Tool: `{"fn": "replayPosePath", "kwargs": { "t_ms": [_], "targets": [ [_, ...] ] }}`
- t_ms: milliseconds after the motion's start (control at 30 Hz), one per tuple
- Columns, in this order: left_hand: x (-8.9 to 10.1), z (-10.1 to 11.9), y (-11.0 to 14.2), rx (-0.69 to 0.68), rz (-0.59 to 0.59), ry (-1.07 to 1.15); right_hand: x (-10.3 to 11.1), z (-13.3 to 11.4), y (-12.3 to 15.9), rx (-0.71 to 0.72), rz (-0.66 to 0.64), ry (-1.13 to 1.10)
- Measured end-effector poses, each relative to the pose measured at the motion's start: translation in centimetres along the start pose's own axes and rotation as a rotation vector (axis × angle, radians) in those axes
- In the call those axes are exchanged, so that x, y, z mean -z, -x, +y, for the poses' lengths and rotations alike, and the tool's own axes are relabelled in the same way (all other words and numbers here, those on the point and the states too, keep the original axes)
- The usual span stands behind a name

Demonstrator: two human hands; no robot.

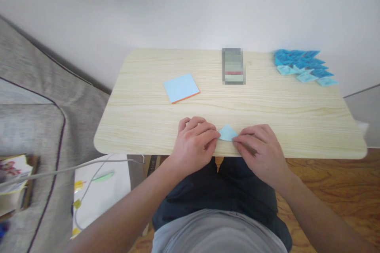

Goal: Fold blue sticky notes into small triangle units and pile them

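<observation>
The paper (227,133) lies between my left hand (197,141) and right hand (263,153), at the near edge of the table (130,126). Beyond my grip, to its left, is a stack of sheets (181,87); straight beyond, near the far edge, a blurred-out item (234,66); far off beyond and right, a cluster of paper pieces (305,65). Well left of my grip stands a sofa (80,106).

Corners under fingertips, a blurred rectangle, things cropped at the edges
The left hand (196,141) and the right hand (263,152) cover the side corners of the small blue paper (227,133). The rectangle (233,66) at the back of the table (142,126) is pixelated past reading. Pieces in the blue pile (303,62) overlap, hiding parts of one another. The left edge crops the sofa (81,110) and cable (89,163); the bottom edge cuts both forearms (133,205) and the shirt (219,233).
</observation>
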State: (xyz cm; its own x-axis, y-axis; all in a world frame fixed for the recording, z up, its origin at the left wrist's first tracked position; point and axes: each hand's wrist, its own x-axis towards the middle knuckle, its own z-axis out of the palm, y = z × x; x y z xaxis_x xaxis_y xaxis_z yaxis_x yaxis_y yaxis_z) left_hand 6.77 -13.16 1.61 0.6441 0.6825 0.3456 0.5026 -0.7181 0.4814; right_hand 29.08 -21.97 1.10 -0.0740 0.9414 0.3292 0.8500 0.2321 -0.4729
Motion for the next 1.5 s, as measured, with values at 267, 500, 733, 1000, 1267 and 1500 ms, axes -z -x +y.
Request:
{"fn": "replayPosePath", "kwargs": {
  "t_ms": [267,500,733,1000,1267,1500],
  "targets": [
    [0.1,0.3,0.0,0.024,-0.037,-0.037,-0.1,0.1,-0.5,-0.003,-0.053,0.054],
    [0.2,0.1,0.1,0.034,-0.032,-0.015,-0.1,0.0,-0.9,0.074,-0.080,0.113],
    [0.6,0.0,0.0,0.049,-0.095,0.016,0.0,0.2,-1.4,0.051,-0.103,0.067],
    [0.9,0.8,-0.6,0.081,-0.152,-0.017,0.2,0.5,-1.1,-0.018,-0.102,0.022],
    [-0.1,1.0,-1.2,0.084,-0.179,-0.012,0.4,0.8,-1.1,-0.053,-0.100,-0.009],
    [0.2,0.9,-1.7,0.089,-0.223,0.003,0.8,1.0,-0.9,-0.114,-0.116,0.020]
  ]
}}
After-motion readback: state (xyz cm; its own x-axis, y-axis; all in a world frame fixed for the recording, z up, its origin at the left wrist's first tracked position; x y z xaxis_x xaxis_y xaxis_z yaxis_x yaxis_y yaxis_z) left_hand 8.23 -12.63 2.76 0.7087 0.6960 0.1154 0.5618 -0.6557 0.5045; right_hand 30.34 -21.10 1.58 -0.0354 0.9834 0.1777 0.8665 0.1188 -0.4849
